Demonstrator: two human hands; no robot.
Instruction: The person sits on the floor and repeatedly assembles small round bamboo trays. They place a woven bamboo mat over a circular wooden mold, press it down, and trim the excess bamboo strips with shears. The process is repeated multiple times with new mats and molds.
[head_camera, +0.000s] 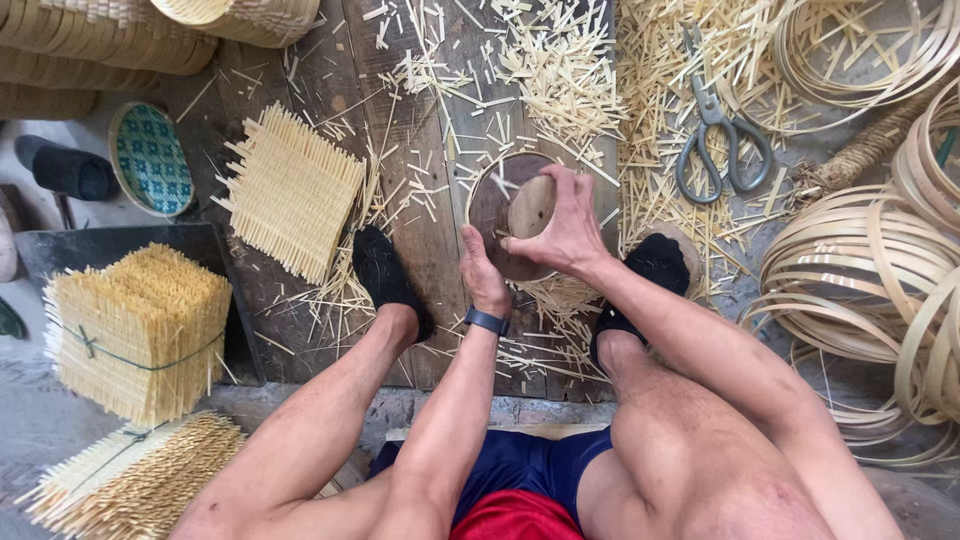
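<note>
My right hand (560, 225) grips a round wooden mould (520, 205) from above and presses it into a bamboo hoop with a woven mat (500, 185) on the wooden board. At the lower left rim of that hoop rests my left hand (483, 275), a dark band on its wrist, with the fingers curled against the edge. My two feet in black socks sit on either side of the work, on the board. Bamboo trimmings lie all around the hoop.
A square woven bamboo mat (290, 190) lies to the left. Tied stacks of mats (135, 330) stand at the lower left. Scissors (720, 130) lie among offcuts at the upper right. Coiled bamboo hoops (860, 270) pile at the right. A patterned round tray (150, 160) sits left.
</note>
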